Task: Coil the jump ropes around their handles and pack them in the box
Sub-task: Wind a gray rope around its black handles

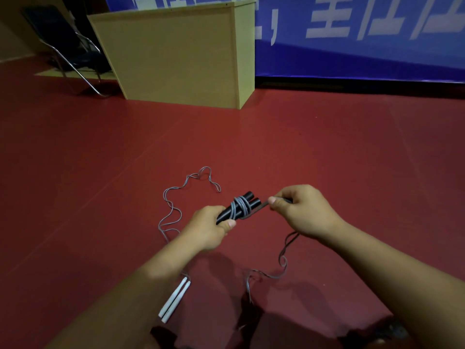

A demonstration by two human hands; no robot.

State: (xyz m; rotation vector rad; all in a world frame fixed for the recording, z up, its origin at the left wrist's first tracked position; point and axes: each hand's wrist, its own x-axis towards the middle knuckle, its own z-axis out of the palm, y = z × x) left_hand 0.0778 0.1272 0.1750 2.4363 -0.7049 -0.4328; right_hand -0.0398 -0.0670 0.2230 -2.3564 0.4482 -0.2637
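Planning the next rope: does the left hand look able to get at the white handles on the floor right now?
Probably not yet. The left hand grips the black handles while the right hand pulls the grey cord taut. The white handles lie uncovered beneath the left forearm, so once freed it likely could.

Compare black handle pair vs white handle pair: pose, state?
The black handles are held off the floor, gripped by the left hand; the white handles lie on the red floor, untouched. The black pair has grey rope wound round its middle, the right hand pinching the strand; the white pair shows no turns, its rope trailing loose across the floor. Both pairs sit side by side, parallel.
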